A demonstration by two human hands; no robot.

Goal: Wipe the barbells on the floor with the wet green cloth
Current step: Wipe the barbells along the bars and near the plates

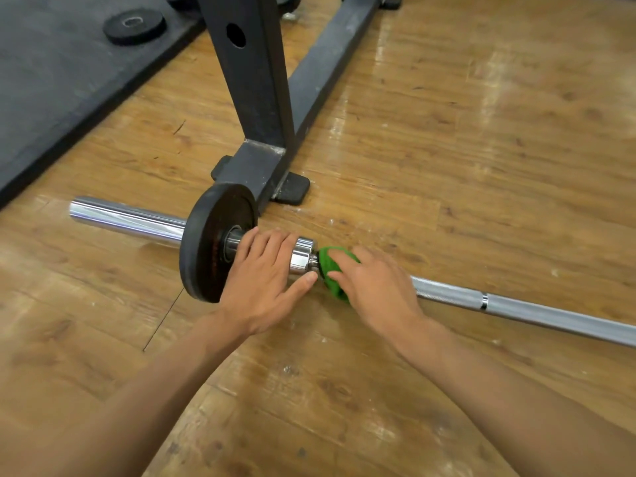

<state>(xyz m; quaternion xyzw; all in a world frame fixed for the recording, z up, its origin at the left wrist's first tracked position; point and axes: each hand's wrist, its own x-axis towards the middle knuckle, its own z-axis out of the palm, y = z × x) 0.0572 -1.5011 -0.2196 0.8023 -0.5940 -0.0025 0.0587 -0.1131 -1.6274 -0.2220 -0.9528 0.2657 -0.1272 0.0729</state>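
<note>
Mid-frame, your right hand (pixel 375 287) clamps the bunched green cloth (pixel 332 266) round the chrome barbell (pixel 516 306), left hand (pixel 265 280) lying straight-fingered on its collar (pixel 303 258).

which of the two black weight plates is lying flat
The small plate on the dark mat at upper left lies flat. The other plate stands on edge on the barbell, beside the left hand.
</note>
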